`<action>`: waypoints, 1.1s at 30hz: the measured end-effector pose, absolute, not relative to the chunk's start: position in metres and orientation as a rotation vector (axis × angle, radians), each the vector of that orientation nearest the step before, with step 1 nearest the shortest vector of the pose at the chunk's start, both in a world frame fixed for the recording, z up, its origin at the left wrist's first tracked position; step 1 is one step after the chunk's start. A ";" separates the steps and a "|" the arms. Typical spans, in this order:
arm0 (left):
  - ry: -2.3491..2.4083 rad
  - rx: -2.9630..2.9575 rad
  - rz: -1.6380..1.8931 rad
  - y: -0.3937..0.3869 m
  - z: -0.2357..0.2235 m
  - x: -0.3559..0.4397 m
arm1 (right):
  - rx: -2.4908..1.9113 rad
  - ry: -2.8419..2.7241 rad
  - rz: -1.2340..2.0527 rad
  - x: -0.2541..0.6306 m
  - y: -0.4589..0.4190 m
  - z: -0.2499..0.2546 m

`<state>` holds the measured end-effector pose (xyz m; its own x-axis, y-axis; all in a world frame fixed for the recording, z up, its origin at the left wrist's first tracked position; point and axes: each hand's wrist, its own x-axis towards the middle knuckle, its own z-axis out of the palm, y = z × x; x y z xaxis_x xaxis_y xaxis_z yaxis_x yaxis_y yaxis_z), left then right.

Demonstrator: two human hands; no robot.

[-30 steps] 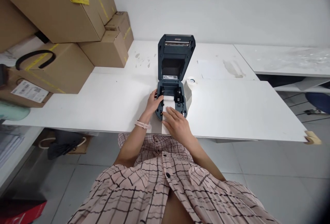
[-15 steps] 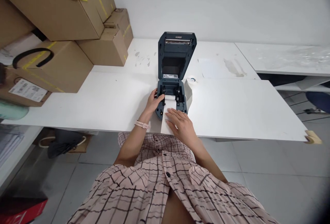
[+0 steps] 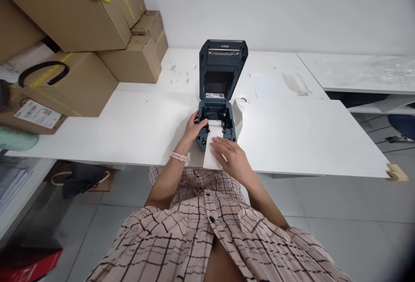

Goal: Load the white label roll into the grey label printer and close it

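A dark blue label printer (image 3: 215, 104) stands near the table's front edge with its lid (image 3: 220, 68) raised. My left hand (image 3: 192, 130) grips the printer's left side, the thumb over the rim and the other fingers partly hidden. From inside, a white label strip (image 3: 210, 154) runs forward over the printer's front to the table edge. My right hand (image 3: 234, 155) lies on the strip's right side, fingers stretched out and pointing left. Beside the printer, on its right, a white label roll (image 3: 243, 101) rests with a length of pale paper (image 3: 238, 122) coming off it.
Cardboard boxes (image 3: 87, 18) with yellow tape are stacked on the table's left, a black strap (image 3: 42, 68) in front of them. The white table (image 3: 308, 139) extends right, where a tan corner guard (image 3: 397, 172) covers its corner. A white wall (image 3: 275, 9) closes the back.
My right hand has slid slightly right and down along the label strip. My left hand keeps its hold on the printer. The whole view has shifted a little.
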<state>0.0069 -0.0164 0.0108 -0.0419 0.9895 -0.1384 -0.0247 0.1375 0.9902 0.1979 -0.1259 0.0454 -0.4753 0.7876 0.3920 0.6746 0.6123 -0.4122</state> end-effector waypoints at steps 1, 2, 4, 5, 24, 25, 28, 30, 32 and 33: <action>1.289 1.072 1.143 -0.017 0.011 0.007 | -1.142 -2.289 0.283 0.199 -0.126 0.046; 1.291 1.076 1.141 -0.017 0.012 0.007 | -1.131 -2.292 0.295 0.201 -0.125 0.047; 1.295 1.084 1.143 -0.017 0.012 0.006 | -1.105 -2.299 0.321 0.204 -0.124 0.049; 1.298 1.088 1.144 -0.017 0.012 0.006 | -1.093 -2.306 0.336 0.205 -0.124 0.051; 1.406 1.370 0.992 -0.011 0.017 -0.002 | -1.015 -2.342 0.521 0.221 -0.104 0.060; 1.407 1.401 0.990 -0.011 0.018 -0.003 | -1.028 -2.364 0.503 0.218 -0.103 0.058; 1.392 1.467 1.003 -0.011 0.019 -0.003 | -1.053 -2.481 0.398 0.213 -0.101 0.052; 1.378 1.477 1.025 -0.012 0.020 -0.003 | -1.004 -2.574 0.363 0.214 -0.102 0.047; 1.366 1.466 1.044 -0.012 0.020 -0.003 | -0.918 -2.665 0.371 0.218 -0.105 0.044; 1.363 1.459 1.048 -0.012 0.020 -0.003 | -0.879 -2.708 0.374 0.221 -0.106 0.043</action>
